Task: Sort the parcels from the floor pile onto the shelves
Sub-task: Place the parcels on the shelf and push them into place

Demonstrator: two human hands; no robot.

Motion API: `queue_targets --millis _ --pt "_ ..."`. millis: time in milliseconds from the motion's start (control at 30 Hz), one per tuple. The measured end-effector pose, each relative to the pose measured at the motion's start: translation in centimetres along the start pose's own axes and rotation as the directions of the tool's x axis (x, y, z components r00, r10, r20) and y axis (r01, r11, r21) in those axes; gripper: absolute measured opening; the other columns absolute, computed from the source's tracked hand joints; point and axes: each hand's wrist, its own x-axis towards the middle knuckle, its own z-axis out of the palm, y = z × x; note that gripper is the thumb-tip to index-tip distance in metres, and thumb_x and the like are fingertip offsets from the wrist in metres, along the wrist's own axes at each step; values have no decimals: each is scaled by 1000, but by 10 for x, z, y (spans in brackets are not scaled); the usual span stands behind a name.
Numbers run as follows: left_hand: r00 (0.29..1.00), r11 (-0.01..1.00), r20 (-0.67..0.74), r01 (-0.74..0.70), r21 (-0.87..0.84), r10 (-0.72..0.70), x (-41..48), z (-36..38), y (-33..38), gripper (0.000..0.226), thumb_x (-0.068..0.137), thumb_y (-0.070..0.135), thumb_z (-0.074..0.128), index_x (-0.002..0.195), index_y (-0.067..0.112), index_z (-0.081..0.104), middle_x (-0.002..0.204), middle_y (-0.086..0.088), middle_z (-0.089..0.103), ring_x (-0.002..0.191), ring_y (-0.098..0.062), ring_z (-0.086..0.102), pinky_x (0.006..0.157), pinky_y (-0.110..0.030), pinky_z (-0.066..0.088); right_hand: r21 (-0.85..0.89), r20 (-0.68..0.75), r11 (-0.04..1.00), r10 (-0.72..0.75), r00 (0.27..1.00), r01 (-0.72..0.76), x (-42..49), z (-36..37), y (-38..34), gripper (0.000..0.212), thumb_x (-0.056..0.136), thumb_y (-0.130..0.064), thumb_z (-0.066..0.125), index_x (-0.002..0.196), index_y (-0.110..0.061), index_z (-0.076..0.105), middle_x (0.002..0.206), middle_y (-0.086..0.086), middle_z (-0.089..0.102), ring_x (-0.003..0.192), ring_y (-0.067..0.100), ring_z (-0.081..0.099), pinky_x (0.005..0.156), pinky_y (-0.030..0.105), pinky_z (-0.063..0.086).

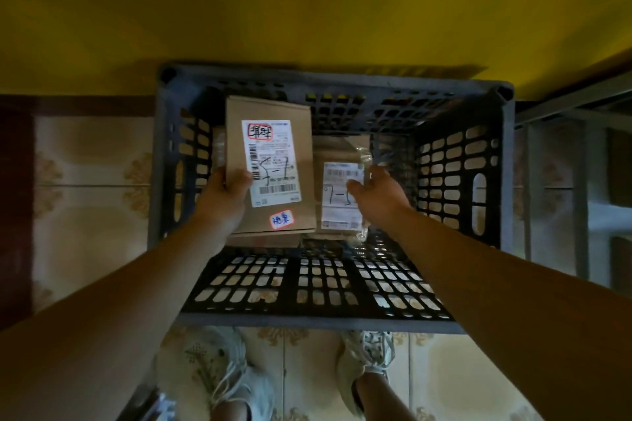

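Holding a flat brown cardboard parcel (270,161) inside the dark slatted plastic crate (458,161), the left hand (225,195) is clamped on it. Just right of it, the right hand (379,195), fingers spread and empty, touches a clear-wrapped labelled parcel (342,195) lying lengthwise away.

Two labelled parcels (273,133) (342,195) in crate (458,133)

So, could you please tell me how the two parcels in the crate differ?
The cardboard parcel is larger and plain brown card, with a small extra sticker below its label; the plastic-wrapped parcel is smaller and shiny. The left hand grips the cardboard parcel by its edge, while the right hand only reaches onto the plastic-wrapped one. Both carry white shipping labels with handwritten marks and sit inside the dark crate.
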Motion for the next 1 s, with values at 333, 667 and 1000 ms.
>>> queue_targets --millis 333,667,1000 --pt "987 1000 -158 -9 16 12 30 -2 -47 44 97 35 53 139 27 43 135 2 54 123 -21 52 83 -32 37 162 54 973 158 986 -165 49 40 49 37 90 -20 71 125 -17 59 120 -1 66 109 20 65 85 33 55" --pt "997 997 -54 60 50 -57 30 -6 -51 47 99 43 45 144 34 37 135 0 55 121 -26 52 88 -41 42 296 43 932 208 977 -211 39 30 43 66 76 -25 83 134 -17 53 125 2 68 107 23 68 89 45 58" --pt "991 993 71 113 -20 -111 20 -7 -44 68 78 17 75 137 29 43 130 0 56 122 -25 51 100 -51 44 368 56 909 187 981 -194 27 33 44 85 79 -20 80 142 -25 23 113 -3 57 103 25 63 85 45 58"
